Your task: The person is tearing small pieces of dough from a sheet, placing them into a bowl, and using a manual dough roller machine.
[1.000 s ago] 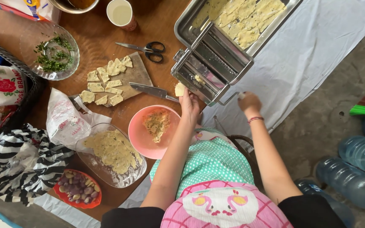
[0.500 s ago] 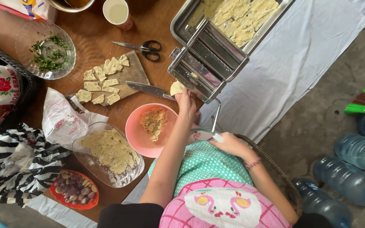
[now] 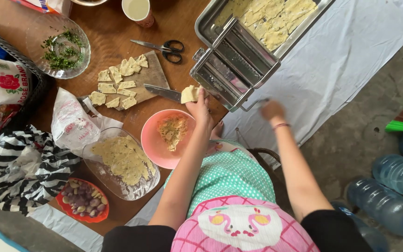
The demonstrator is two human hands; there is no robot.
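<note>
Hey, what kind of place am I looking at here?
Most likely a home kitchen or a small home food workshop. A hand-cranked pasta roller stands on the wooden table, a metal tray holds dough sheets, and a cutting board holds cut dough pieces.

A single head-worn camera looks almost straight down from above the person, fairly near, onto the brown wooden table (image 3: 113, 32) and the silver metal pasta roller (image 3: 232, 65), with grey floor at right.
</note>
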